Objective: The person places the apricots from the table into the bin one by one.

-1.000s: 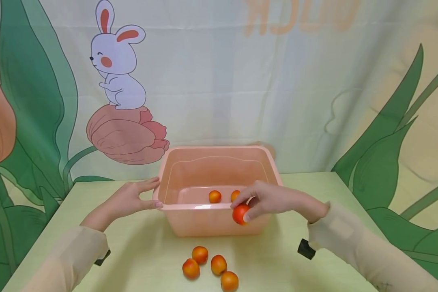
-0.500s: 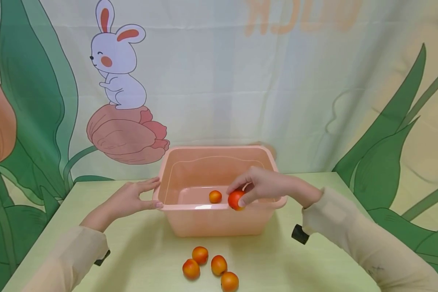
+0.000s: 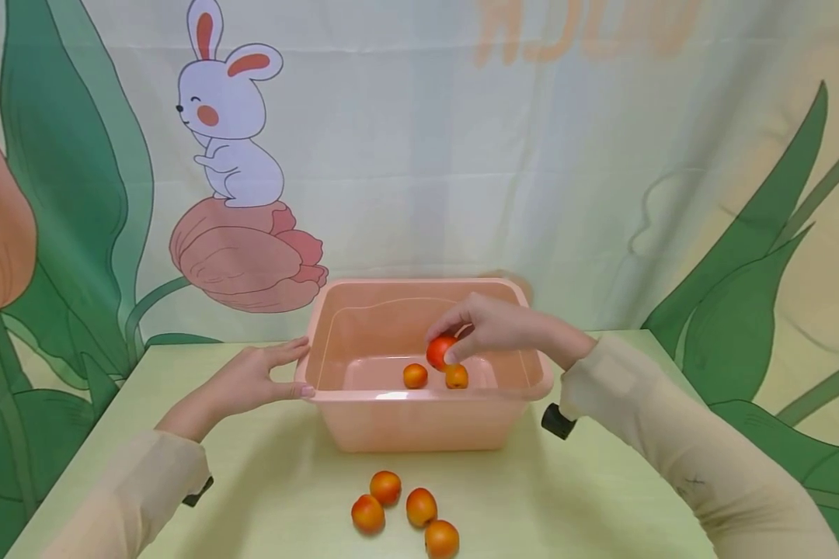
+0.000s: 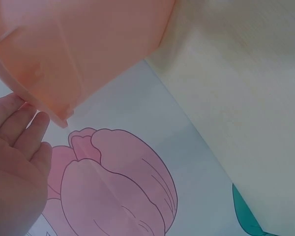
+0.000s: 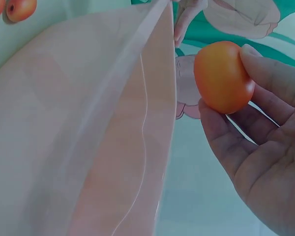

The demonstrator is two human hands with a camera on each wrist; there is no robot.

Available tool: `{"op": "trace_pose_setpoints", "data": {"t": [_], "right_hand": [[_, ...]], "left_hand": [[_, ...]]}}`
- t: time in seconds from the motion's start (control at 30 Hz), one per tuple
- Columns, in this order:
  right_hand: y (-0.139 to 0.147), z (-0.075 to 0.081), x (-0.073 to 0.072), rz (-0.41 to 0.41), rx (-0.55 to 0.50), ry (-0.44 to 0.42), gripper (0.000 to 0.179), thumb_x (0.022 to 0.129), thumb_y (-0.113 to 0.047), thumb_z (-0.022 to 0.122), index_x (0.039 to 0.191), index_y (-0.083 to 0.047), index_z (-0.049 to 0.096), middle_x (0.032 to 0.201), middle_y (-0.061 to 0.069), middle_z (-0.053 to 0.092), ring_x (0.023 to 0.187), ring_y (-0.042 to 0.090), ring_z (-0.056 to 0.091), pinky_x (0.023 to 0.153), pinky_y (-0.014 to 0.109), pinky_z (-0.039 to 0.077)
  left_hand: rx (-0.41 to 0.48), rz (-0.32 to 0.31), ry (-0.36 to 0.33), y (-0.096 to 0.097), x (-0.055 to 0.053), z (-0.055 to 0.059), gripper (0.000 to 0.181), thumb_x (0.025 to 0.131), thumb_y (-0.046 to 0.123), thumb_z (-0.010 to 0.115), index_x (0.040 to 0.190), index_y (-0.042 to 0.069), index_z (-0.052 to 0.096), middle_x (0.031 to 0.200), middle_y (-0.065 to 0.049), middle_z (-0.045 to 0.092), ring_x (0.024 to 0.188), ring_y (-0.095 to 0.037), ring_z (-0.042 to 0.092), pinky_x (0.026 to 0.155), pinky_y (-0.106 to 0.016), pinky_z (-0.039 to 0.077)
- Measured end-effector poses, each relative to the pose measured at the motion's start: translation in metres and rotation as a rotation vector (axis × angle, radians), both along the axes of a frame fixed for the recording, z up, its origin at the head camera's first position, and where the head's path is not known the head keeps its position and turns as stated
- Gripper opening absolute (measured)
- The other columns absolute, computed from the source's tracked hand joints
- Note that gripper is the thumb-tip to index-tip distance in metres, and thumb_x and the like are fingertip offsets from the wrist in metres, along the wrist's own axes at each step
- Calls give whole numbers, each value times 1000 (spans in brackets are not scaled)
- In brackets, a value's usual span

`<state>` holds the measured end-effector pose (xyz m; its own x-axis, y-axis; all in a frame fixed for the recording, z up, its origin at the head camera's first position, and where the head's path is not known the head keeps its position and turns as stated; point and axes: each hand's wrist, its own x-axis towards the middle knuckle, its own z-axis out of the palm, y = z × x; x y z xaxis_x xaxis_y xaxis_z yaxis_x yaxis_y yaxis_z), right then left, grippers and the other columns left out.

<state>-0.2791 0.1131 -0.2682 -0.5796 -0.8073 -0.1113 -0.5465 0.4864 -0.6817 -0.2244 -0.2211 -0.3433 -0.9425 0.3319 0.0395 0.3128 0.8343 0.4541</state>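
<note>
A pink plastic bin (image 3: 419,423) stands on the table. My right hand (image 3: 492,324) is over its inside and pinches a small orange-red fruit (image 3: 441,353) between thumb and fingers. The right wrist view shows this smooth, rounded fruit (image 5: 223,77) held at the fingertips. Two similar fruits lie in the bin, a left one (image 3: 416,376) and a right one (image 3: 457,377). My left hand (image 3: 252,376) touches the bin's left rim, thumb at the front corner and fingers along the side. In the left wrist view its fairly straight fingers (image 4: 32,132) meet the rim.
Several more orange-red fruits (image 3: 422,507) lie on the pale green table (image 3: 252,497) in front of the bin. A printed cloth (image 3: 419,155) with a rabbit and tulips hangs right behind the bin.
My right hand has carried the fruit from in front of the bin over the front rim, up and leftward in the head view. The left hand stays at the rim.
</note>
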Motion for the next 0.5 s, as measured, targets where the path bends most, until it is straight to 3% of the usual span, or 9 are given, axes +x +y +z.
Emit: {"op": "trace_pose_setpoints", "data": {"t": [0.23,0.5], "right_hand": [[-3,-2,-14,-44,14,18,35,77,-15,68,110,-7,63,98,3,66,92,14,59,84,27,49],[-8,-6,-32,-124,74,-23,35,79,-17,66,113,-15,61,98,-3,66,96,12,56,83,25,48]], "left_hand": [[2,-13,24,0,1,1,82,70,57,63,132,7,41,138,-10,39,126,-35,36,97,-54,34],[7,-13,22,0,1,0,83,70,58,62,132,8,41,138,-10,38,126,-35,36,97,-54,34]]}}
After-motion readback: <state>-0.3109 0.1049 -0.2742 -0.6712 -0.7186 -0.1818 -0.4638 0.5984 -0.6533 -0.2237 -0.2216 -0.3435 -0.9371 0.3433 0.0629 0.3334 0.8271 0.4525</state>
